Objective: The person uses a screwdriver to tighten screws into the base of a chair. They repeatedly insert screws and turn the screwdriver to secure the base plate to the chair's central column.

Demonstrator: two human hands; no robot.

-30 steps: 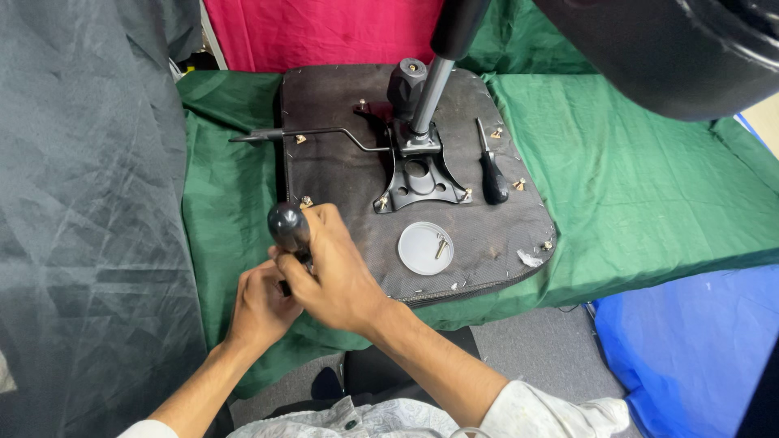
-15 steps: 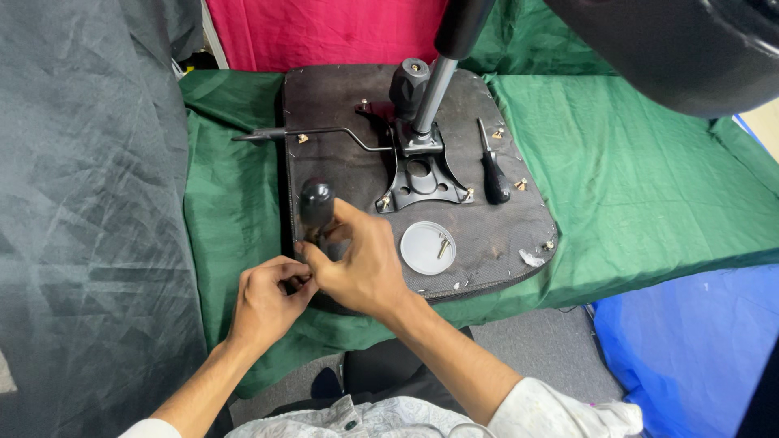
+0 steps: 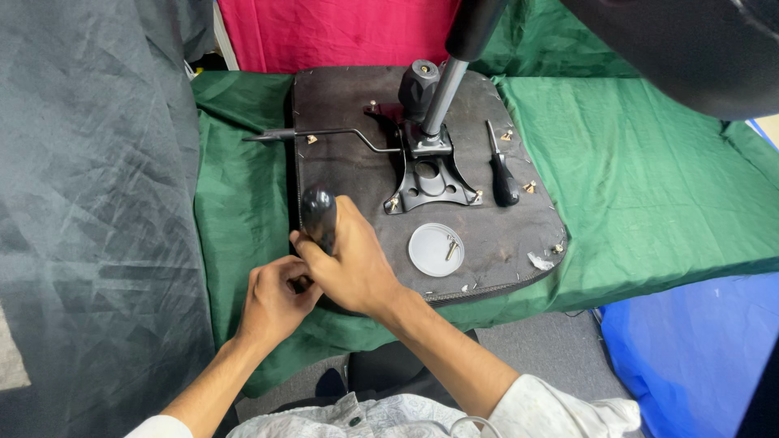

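1. Right hand: grip clenched around the black handle of a screwdriver, held upright, tip down at the 7 o'clock corner of the seat board.
2. Left hand: fingers curled at the tool's tip. I cannot tell whether they pinch a screw; the spot is hidden.
3. Step in hand, as I judge it: working a fastener at that corner. The next move calls for a steady upright tool and the tip kept seated.
4. Edges: the board's rim runs just beside my knuckles, with green cloth beyond it.
5. Open room: bare board toward 12 o'clock. A white dish with a screw sits at 3 o'clock, near my wrist. A spare screwdriver lies well apart at 2 o'clock.
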